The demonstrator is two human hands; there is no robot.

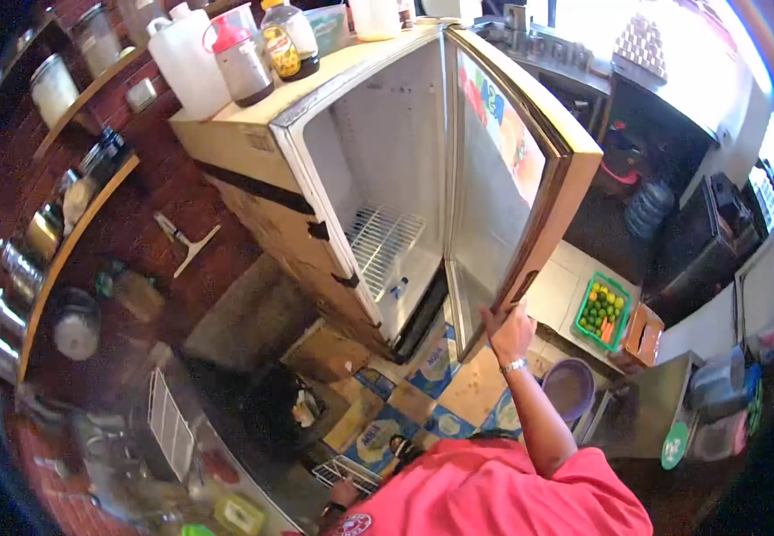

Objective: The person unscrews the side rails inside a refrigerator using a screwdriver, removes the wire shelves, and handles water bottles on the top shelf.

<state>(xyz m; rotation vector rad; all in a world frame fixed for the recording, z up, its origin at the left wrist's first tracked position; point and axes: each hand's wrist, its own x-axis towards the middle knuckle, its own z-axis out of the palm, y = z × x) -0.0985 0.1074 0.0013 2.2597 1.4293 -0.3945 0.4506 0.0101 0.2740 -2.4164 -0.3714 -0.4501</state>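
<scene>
The tall fridge [266, 192] has its door [552, 205] swung wide. My right hand [510, 332], below a wristband, grips the lower outer edge of that door. Low in the view, my left hand [344, 491] is closed on a white wire rack [360, 472], partly hidden by the red shirt. Inside the fridge, another wire shelf [382, 241] lies near the bottom with a small blue-and-white item [399, 288] beside it.
Bottles and jugs [192, 58] stand on top of the fridge. A green basket of fruit [603, 313] and a purple tub [568, 389] are at the right. Jars line wall shelves [74, 237] at the left. A dark bag [284, 402] sits near the patterned floor.
</scene>
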